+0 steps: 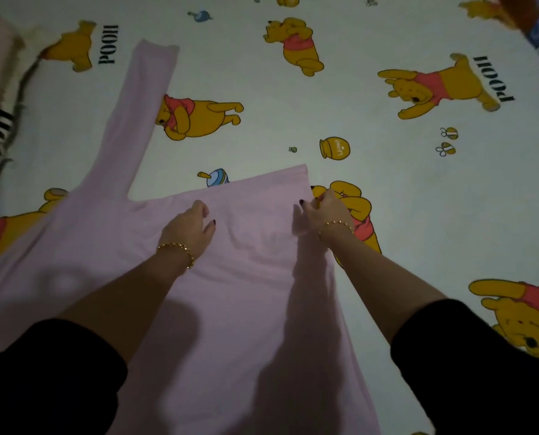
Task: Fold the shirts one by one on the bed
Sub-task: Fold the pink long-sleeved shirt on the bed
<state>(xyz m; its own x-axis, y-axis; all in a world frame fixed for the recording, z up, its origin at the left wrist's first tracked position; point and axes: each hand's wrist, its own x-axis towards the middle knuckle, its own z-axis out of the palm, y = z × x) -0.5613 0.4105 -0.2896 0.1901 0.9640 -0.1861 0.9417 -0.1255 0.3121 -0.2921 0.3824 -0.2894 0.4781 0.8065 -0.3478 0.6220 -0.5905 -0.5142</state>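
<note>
Both bare forearms reach forward, side by side.
Left hand point(188, 229) lies palm down, fingers loosely bent; right hand point(323, 211) pinches the shirt point(230, 309) edge.

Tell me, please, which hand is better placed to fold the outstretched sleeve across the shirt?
Probably the left hand: it rests on the shirt nearer the sleeve, while the right hand pinches the opposite edge.

One pink shirt point(230, 293); one bed point(324, 114); two hands, the left hand point(188, 227) and the right hand point(323, 208); two gold bracelets point(177, 251), one per wrist; two black sleeves point(42, 372).
</note>
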